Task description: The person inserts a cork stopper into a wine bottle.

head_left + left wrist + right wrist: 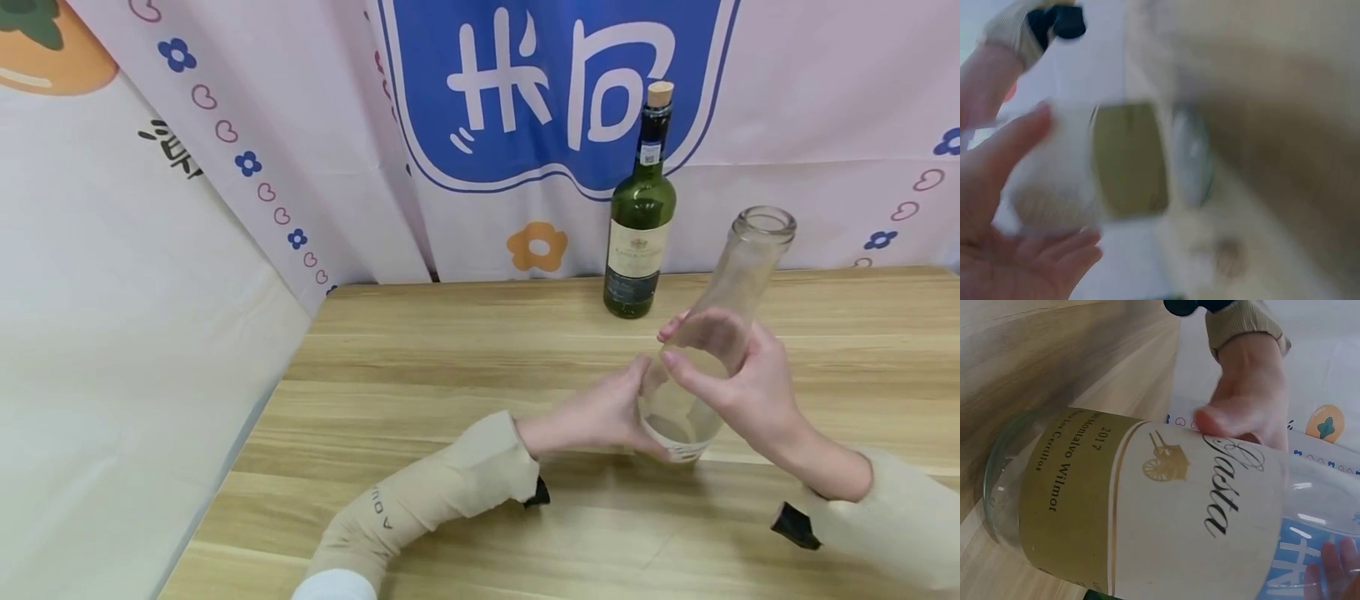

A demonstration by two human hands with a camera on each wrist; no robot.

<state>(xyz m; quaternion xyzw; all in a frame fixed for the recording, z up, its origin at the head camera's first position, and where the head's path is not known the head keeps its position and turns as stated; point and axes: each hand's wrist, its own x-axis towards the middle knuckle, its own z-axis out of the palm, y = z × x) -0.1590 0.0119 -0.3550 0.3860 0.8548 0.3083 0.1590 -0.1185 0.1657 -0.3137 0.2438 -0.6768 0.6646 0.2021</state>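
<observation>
Beige sleeves showed on the near side, where the left hand had fingers clamped low round the clear bottle and the right hand round its middle, tilting it over the right of the table, nearer than 1 corked green bottle.
</observation>
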